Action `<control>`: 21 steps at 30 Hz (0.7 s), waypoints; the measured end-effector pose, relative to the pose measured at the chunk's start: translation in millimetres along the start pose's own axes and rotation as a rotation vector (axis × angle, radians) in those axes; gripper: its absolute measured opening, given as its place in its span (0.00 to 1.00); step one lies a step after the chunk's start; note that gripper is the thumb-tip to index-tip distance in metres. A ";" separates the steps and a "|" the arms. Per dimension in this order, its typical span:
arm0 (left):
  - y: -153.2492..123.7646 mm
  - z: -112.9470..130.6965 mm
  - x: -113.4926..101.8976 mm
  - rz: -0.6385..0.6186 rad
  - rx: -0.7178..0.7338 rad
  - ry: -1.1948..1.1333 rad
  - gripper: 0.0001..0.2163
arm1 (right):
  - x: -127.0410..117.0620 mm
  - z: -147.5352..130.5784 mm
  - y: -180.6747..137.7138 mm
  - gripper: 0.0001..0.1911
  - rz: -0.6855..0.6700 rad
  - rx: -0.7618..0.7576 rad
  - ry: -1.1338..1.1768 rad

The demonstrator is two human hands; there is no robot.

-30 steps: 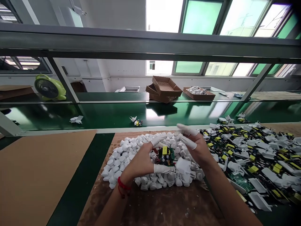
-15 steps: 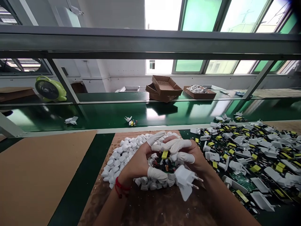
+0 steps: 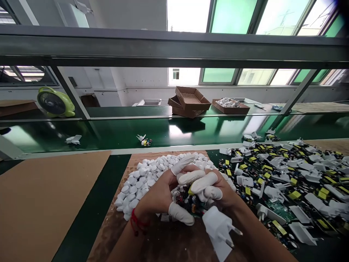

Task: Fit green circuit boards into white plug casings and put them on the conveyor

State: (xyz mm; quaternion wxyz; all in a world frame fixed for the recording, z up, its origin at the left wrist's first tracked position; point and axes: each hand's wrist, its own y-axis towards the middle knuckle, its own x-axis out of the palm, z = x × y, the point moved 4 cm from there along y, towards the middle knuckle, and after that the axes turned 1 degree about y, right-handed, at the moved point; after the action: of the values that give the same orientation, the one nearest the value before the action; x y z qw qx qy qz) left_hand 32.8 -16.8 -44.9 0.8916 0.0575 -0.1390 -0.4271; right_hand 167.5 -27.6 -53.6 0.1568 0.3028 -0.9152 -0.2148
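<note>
Between my hands is a small circuit board crowded with components, its yellow part mostly covered by fingers. A white plug housing with two metal pins hangs at its lower right, pins pointing right and down. My left hand is curled around the board's left side, thumb below it. My right hand folds over the top and right of the board. White covers sit on several fingers of both hands. Behind and left of them is a heap of small white plastic caps; where exactly the fingertips press is hidden.
Many circuit boards with white plug housings are heaped at the right. Brown cardboard lies at the left. Beyond, a green conveyor belt carries a few pieces. A metal rail crosses above; cardboard trays stand behind.
The plug housing has swung lower and closer to me. My right fingers now cover more of the yellow part. Pieces on the green belt have shifted left.
</note>
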 end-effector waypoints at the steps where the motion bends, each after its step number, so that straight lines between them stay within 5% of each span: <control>1: 0.6 -0.4 0.2 0.000 0.009 -0.021 0.58 | 0.3 0.5 -0.2 0.18 -0.019 0.000 0.014; 8: -0.2 -4.3 0.9 0.029 0.020 -0.064 0.60 | 3.1 3.9 1.5 0.15 -0.071 0.072 0.063; 16: -1.1 -6.9 2.1 0.034 -0.022 -0.128 0.61 | 10.2 -3.7 4.2 0.07 -0.059 -0.063 0.081; 21: -3.4 -6.3 2.2 0.042 -0.012 -0.137 0.61 | 10.3 -3.7 -0.8 0.15 -0.024 0.130 0.101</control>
State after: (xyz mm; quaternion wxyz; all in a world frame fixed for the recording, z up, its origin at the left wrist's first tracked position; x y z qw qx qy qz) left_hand 33.5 -20.7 -51.2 0.8891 0.0197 -0.1983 -0.4121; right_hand 161.6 -35.7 -49.2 0.1801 0.3339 -0.9144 -0.1410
